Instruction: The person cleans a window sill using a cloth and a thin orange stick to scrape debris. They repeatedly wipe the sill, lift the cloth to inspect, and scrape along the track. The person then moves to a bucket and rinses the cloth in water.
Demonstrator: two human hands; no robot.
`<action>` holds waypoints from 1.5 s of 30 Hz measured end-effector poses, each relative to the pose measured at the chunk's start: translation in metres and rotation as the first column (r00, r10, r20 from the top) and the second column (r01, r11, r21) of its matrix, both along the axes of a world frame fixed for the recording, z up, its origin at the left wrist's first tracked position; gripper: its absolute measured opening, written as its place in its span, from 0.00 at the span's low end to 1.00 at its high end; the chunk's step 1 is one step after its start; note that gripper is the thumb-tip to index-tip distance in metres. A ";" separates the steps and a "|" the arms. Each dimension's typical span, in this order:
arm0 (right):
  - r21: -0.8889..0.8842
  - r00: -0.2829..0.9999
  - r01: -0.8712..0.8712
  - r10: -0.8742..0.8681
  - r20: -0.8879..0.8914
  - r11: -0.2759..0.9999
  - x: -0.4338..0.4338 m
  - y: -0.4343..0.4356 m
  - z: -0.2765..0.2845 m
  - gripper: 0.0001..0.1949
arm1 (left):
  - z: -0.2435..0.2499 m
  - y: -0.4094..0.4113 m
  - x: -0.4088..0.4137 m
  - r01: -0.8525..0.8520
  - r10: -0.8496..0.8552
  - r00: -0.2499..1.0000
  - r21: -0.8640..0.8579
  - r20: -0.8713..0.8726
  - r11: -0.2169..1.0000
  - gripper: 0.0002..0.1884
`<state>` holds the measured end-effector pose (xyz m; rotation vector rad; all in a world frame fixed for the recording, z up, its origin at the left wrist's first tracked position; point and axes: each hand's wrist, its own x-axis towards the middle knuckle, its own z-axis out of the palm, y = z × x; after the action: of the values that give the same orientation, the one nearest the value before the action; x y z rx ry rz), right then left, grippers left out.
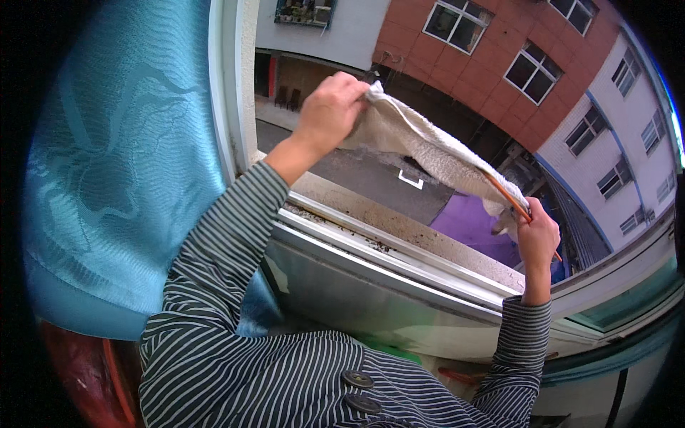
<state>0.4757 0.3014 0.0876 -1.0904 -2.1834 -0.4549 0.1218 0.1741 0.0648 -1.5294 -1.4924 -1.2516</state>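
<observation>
A pale, fuzzy cloth [444, 144] hangs stretched between my two hands, out past the open window. My left hand [329, 115] pinches its upper left corner. At the lower right end, my right hand [538, 232] grips the cloth together with a thin orange stick [508, 198], which runs along the cloth and pokes out below the hand. The cloth sags a little in the middle and its lower edge hangs free. Beneath it lie the window sill [460, 251] and the white window track [364, 241], both dotted with dark debris.
A shiny blue curtain [134, 134] hangs at the left beside the window frame [225, 96]. To the right is a window sash with a glass pane [623, 302]. Outside, far below, are a paved street [364, 171] and a purple canopy [465, 224]; a red-brown building [481, 64] stands opposite.
</observation>
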 end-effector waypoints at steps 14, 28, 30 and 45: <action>-0.448 0.774 -0.632 0.495 -0.395 0.632 0.026 -0.057 -0.019 0.10 | -0.074 -0.165 0.005 0.259 -0.083 0.928 -0.469 0.364 0.844 0.16; -0.579 0.609 -0.745 0.692 -0.387 0.332 -0.124 -0.118 0.006 0.12 | -0.089 -0.159 -0.010 -0.007 0.032 0.665 -0.036 0.747 0.999 0.10; -0.674 0.619 -0.702 0.665 -0.417 0.231 -0.144 -0.128 0.000 0.08 | -0.086 -0.158 -0.007 0.041 -0.121 0.604 0.121 0.788 0.992 0.10; -0.217 0.312 -0.854 -0.134 -0.941 -0.472 -0.253 -0.114 -0.110 0.13 | -0.077 -0.132 0.057 -0.005 0.018 0.990 -0.093 0.143 0.996 0.25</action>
<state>0.2223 0.1873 -0.0220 -0.1541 -1.4732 2.3152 0.1792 0.0418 -0.0122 -1.5148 -1.6697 -1.3262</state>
